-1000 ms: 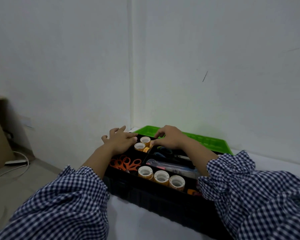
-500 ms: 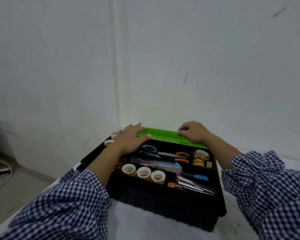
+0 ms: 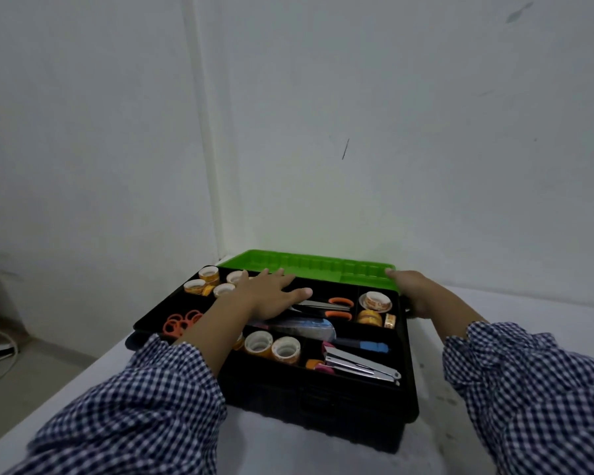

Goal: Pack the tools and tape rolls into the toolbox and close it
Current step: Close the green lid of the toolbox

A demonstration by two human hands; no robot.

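the black toolbox (image 3: 316,406) sits open on the white worktop (image 3: 288,454). its green lid (image 3: 309,265) is laid back at the box's 12 o'clock side, close to the wall (image 3: 391,132).

the left hand (image 3: 271,298) is spread flat over the middle of the tray, fingers straight and pointing toward 1 o'clock, with the fingertips just short of the lid's near edge. whether the palm presses on the tools beneath it cannot be told. from this hand:
- the far tape rolls (image 3: 208,274) stand at 10 o'clock in the back left compartment.
- the orange scissors (image 3: 182,322) lie at 8 o'clock.
- the near tape rolls (image 3: 271,344) sit at 6 o'clock, just beside the forearm.
- the steel-bladed scissors (image 3: 336,305) lie at 3 o'clock, with their blades running in under the palm.

the right hand (image 3: 415,293) is at the box's far right corner, one fingertip touching the right end of the lid. its other fingers drop behind the box's right rim, so i cannot tell whether they curl round anything. from this hand:
- the lid stretches away toward 9 o'clock.
- the right tape rolls (image 3: 374,301) sit at 8 o'clock, just inside the rim.
- the stapler (image 3: 357,365) lies at 7 o'clock in the near right compartment.
- a blue-tipped tool (image 3: 371,346) lies between the stapler and the right tape rolls.

both forearms come out of checked sleeves (image 3: 134,406).
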